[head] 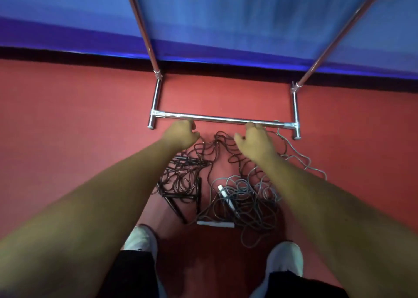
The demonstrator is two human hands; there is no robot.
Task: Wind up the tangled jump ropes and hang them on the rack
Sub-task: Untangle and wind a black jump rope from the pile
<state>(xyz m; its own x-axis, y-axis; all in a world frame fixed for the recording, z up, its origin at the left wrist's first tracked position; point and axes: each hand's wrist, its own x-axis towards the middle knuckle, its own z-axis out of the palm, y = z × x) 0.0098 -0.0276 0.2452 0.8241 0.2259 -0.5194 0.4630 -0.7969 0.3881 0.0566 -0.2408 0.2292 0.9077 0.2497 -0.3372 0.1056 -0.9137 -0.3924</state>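
A tangle of black jump rope [181,177] with black handles lies on the red floor, and beside it on the right a grey jump rope [246,198] with white handles [214,224]. My left hand [181,135] is curled in a fist round strands of the black rope. My right hand [256,142] is curled over more black strands with its thumb stuck out. Loops of black rope arch between the two hands. Just beyond my hands stands the chrome rack [226,119], with its low base bar on the floor and two uprights rising out of the frame.
A blue padded wall [226,26] stands right behind the rack. The red floor [67,107] stretches to both sides. My two white shoes [140,239] stand close behind the rope piles. A grey strand trails near the rack's right foot [297,137].
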